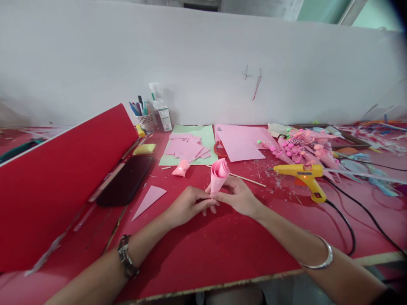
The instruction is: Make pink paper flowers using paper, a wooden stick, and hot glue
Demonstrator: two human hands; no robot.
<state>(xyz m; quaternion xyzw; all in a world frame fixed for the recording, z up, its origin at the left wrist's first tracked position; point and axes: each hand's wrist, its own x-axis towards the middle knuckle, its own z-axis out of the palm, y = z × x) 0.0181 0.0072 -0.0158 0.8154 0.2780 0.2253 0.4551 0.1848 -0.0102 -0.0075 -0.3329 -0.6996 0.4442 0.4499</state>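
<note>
Both hands meet over the red table [206, 250] and hold a pink paper cone [218, 175] upright, its open mouth up. My left hand [187, 205] pinches the cone's lower tip. My right hand [237, 195] wraps its fingers round the cone's body. A watch sits on my left wrist and a silver bangle on my right forearm. A thin wooden stick [248, 180] lies just behind my right hand.
A yellow glue gun [302, 173] with a black cord lies to the right. Pink paper pieces [187, 150], a pink sheet [241, 142], finished pink cones [302, 150], a pink triangle [149, 201], a black phone [125, 180], a pen cup [144, 118] and a red board [60, 178] surround the hands.
</note>
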